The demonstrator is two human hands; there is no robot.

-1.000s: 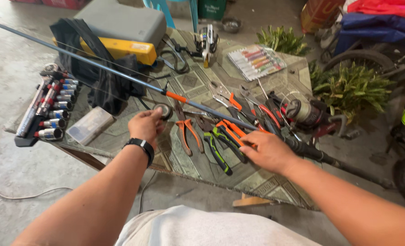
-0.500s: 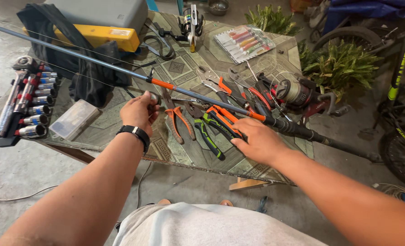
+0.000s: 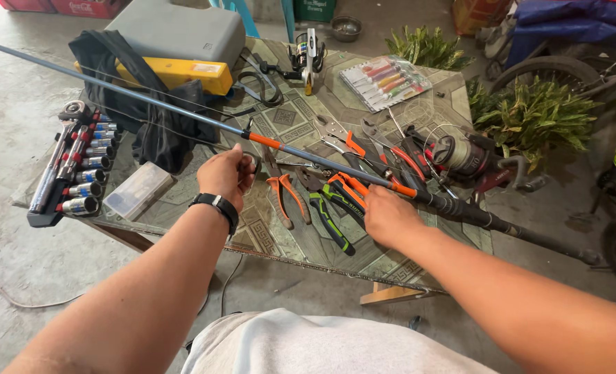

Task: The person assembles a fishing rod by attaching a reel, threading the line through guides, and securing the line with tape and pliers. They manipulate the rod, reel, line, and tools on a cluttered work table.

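Observation:
A long blue fishing rod (image 3: 149, 102) with orange bands lies slanted across the patterned table (image 3: 280, 239), its dark handle running off to the right. My left hand (image 3: 223, 174) sits just below the rod near an orange band, fingers pinched on a small dark ring (image 3: 253, 165). My right hand (image 3: 390, 216) rests lower on the rod by a second orange band, fingers curled at it. A red and black spinning reel (image 3: 460, 156) lies behind that hand. Orange-handled pliers (image 3: 285, 195) and green-handled pliers (image 3: 329, 215) lie between my hands.
A socket set rail (image 3: 73, 173) and a clear plastic box (image 3: 138, 190) lie at the table's left. A grey and yellow tool case (image 3: 176, 34), a black bag (image 3: 152, 131), a second reel (image 3: 308, 55) and a lure pack (image 3: 387, 79) are behind. Plants (image 3: 536, 111) and bicycle wheels are on the right.
Both hands stay at the same spots on the rod. My left hand's fingers have closed a little more around the small ring; the view has shifted slightly.

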